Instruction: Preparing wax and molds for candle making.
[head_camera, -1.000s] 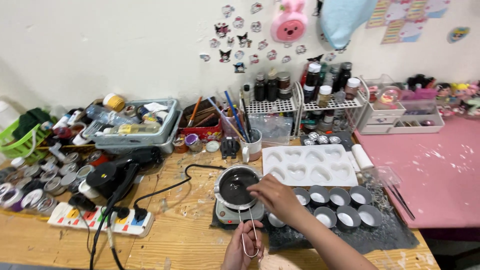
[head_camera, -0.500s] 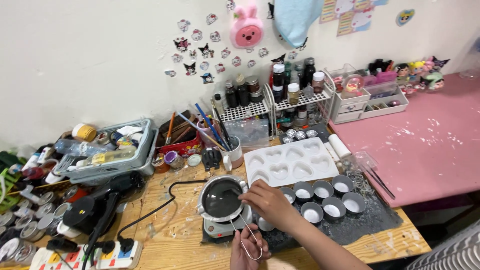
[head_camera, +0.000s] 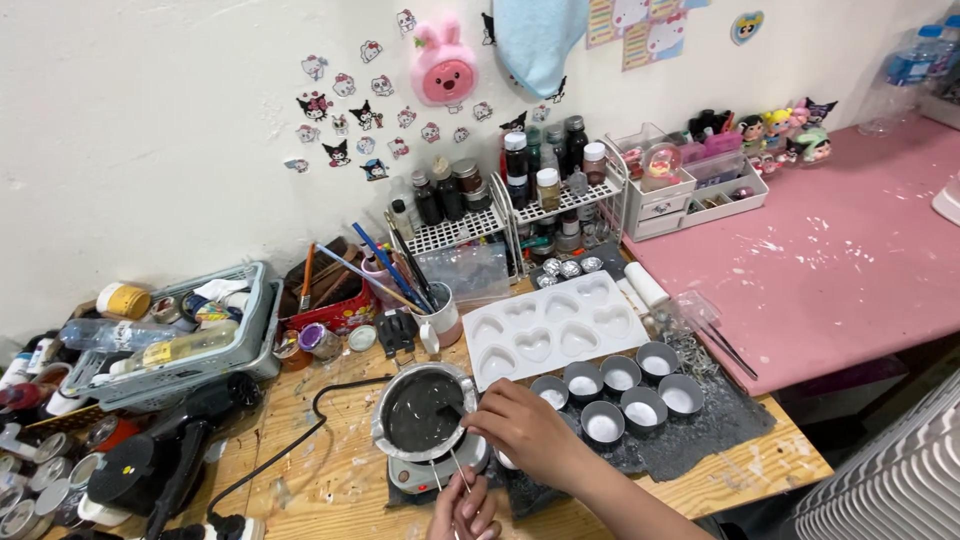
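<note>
Bottom centre: my left hand (head_camera: 462, 510) grips the wire handle (head_camera: 447, 470). Right hand (head_camera: 525, 425) closed, pinching a stirrer in the melting pot (head_camera: 422, 410) of dark wax. Best: stir slowly, hold pot steady. Beyond: heart mould (head_camera: 545, 330).

wooden table (head_camera: 330, 470) | dark mat (head_camera: 720, 425) | heart mould (head_camera: 545, 330) | grey basket (head_camera: 180, 365)

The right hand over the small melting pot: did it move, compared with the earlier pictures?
No. The right hand stays at the right rim of the melting pot, just as one second ago. Only the camera view shifted; hand and pot slid together in the picture.
</note>
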